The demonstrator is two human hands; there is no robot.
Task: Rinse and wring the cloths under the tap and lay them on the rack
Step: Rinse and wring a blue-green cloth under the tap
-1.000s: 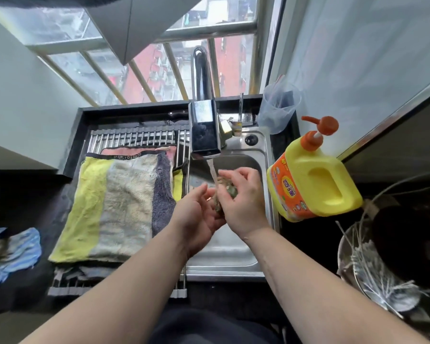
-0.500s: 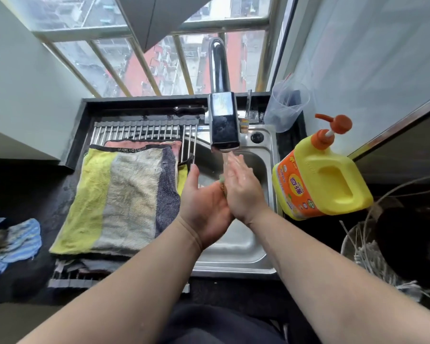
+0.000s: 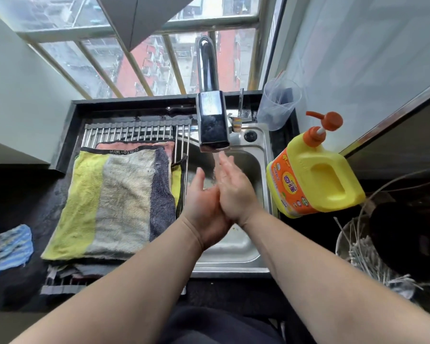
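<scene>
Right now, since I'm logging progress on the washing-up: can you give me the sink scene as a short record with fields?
tap: running
left hand: fingers straight, palm against the right hand
right hand: fingers straight, under the stream
cloth in hands: none visible
rack: striped cloth lies flat on it
counter at left: blue cloth, crumpled
beside sink: yellow detergent bottle

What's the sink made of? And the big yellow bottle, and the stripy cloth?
The sink looks like stainless steel: silvery, with soft reflections. The yellow bottle seems glossy moulded plastic. The stripy cloth looks like fuzzy, matte terry fabric.
</scene>
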